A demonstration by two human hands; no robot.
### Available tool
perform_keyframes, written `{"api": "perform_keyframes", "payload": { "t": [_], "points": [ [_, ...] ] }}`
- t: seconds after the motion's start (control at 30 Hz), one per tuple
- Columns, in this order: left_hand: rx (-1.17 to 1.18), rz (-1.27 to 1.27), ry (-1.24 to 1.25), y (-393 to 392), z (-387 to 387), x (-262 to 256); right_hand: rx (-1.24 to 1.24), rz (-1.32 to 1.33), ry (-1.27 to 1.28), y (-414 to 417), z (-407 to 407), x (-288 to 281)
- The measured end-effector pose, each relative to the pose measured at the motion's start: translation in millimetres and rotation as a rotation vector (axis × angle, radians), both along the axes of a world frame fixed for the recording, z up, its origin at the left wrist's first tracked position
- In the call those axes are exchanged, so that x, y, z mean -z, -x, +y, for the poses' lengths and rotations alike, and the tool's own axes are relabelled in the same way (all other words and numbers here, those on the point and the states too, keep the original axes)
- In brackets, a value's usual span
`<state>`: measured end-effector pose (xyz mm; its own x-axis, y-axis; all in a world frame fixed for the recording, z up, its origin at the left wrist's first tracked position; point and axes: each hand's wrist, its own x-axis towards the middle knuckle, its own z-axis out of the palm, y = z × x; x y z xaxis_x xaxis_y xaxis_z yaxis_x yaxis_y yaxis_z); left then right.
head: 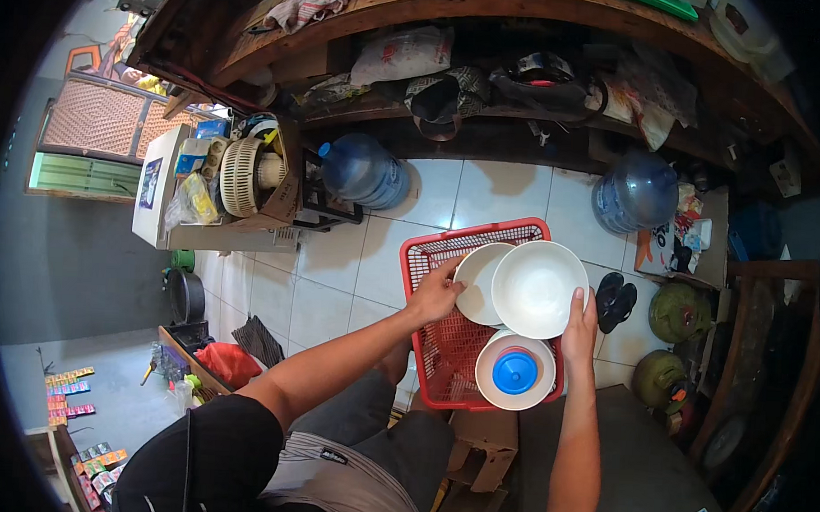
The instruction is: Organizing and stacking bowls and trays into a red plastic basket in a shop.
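A red plastic basket [447,365] sits before me on the tiled floor. My left hand [438,291] grips the left rim of a white bowl [478,285] over the basket. My right hand [579,323] holds another white bowl [539,289] by its lower right rim, and this bowl overlaps the first. Below both, in the basket's lower right part, another white bowl [482,373] holds a round blue item [514,371] with a pink edge under it. Whether more dishes lie beneath the bowls is hidden.
Large blue water jugs stand on the floor [365,172] [636,193] beyond the basket. Black flip-flops [615,302] and green gas cylinders [679,313] are at the right. A cardboard box [485,438] is near my legs. A wooden shelf [500,15] spans the far side.
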<state>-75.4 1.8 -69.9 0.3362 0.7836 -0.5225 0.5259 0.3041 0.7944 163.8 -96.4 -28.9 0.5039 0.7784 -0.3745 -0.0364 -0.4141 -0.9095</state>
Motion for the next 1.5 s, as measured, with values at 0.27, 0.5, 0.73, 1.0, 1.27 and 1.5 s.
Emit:
{"api": "perform_keyframes", "payload": {
  "t": [0.27,0.5,0.73,1.0,1.27,1.5],
  "points": [
    [0.128,0.124,-0.14,-13,1,-1,-0.052,0.015,0.016,-4,0,14],
    [0.192,0.096,-0.24,-12,0,0,-0.139,-0.027,0.068,0,2,19],
    [0.152,0.119,-0.356,-12,4,-5,-0.153,-0.042,0.087,0,2,25],
    [0.077,0.022,-0.287,-11,2,-2,-0.204,-0.102,0.15,7,4,27],
    [0.11,0.107,-0.176,-14,5,-11,-0.269,-0.178,0.181,14,5,43],
    [0.139,0.141,-0.303,-12,2,-6,-0.294,-0.276,0.136,14,4,46]
  ]
}}
